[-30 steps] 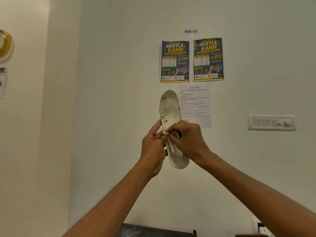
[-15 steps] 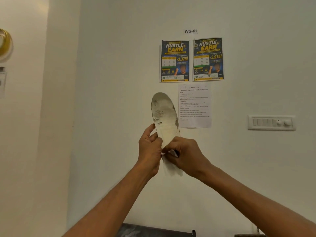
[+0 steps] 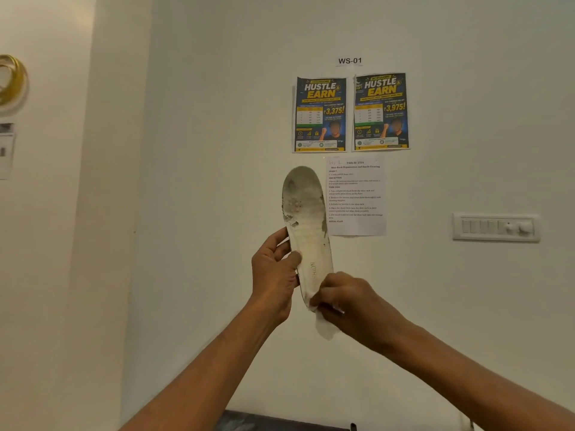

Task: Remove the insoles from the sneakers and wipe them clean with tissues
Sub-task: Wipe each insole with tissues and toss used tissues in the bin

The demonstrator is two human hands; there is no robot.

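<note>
Off-white foam insole (image 3: pixel 306 231), held upright in mid-air in front of the wall, toe end up, heel end down. Left hand (image 3: pixel 273 275) grips it at the waist, thumb across the face and fingers behind. Right hand (image 3: pixel 351 303) has its fingers curled on a wad of white tissue (image 3: pixel 325 326), pinching it against the heel end; a tail of tissue hangs below the heel. Sneakers not in view. My read on the step: wiping, with the insole already out of the shoe. The forefoot shows grey grime and flaked patches, so I'd say it's not clean yet. Next move probably takes the tissue up to the toe area and strokes down. That needs the left fingers backing the foam so it doesn't fold. The left grip likely has to sit lower to free the dirty zone. Go light, since the flaking top layer could peel further under hard rubbing. Underside is hidden, so its condition is unknown. Two posters (image 3: pixel 350 113), a printed sheet (image 3: pixel 357 197) and a switch panel (image 3: pixel 496 228) are on the wall behind.
</note>
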